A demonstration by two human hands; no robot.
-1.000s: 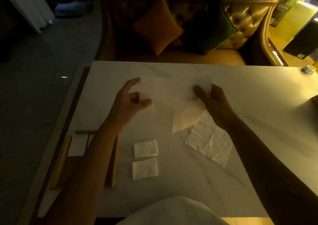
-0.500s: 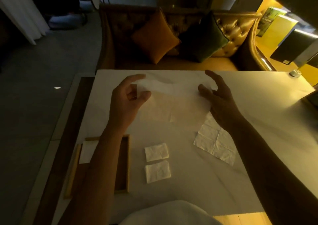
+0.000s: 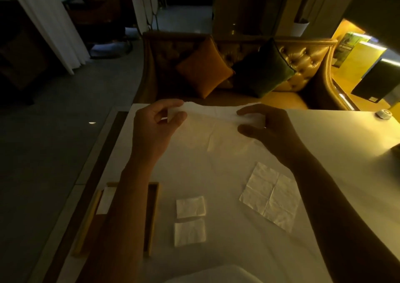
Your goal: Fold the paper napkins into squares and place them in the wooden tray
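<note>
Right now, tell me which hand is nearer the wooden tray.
Left. The left hand pinches a corner of the open napkin beyond the tray, its forearm crossing over it; the right hand pinches the other corner, farther off to the right.

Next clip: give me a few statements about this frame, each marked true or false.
1. The left hand and right hand pinch the held napkin by its far edge. True.
2. The two squares lie in the tray. False: they lie on the table, right of the tray.
3. A flat napkin lies unfolded beside the right forearm. True.
4. The tray holds nothing. False: a white piece shows inside it, left of the left forearm.
</note>
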